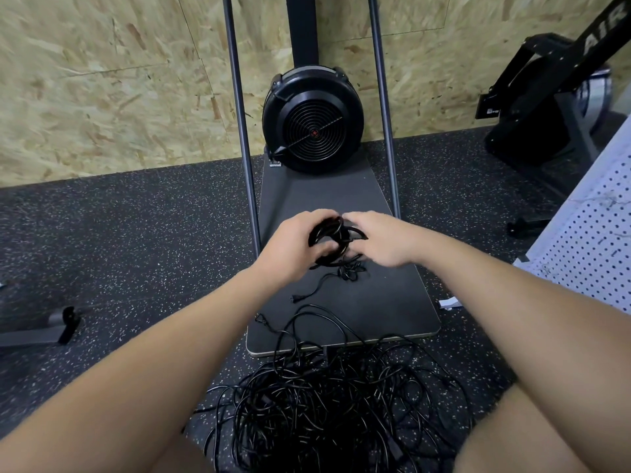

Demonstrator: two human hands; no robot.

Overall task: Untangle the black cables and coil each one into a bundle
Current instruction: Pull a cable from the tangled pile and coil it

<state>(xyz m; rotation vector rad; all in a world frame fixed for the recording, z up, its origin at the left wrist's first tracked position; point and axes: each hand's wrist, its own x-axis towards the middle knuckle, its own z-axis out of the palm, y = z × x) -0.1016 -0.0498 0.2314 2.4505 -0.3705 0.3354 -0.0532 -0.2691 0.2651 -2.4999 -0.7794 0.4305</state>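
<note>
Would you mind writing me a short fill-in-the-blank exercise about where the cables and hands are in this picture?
1. Both hands hold a coiled black cable above the dark ____.
2. The tangled cable pile lies on the speckled ____.
3. The left hand and right hand grip the ____ between them.
4. The round black fan housing stands against the ____ wall.

Missing words: platform; floor; coil; wooden

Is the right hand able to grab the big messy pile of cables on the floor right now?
Probably not this instant. The right hand and the left hand are both busy on the coiled cable. Nothing blocks the way to the tangled pile, though, so once freed it looks reachable.
</note>
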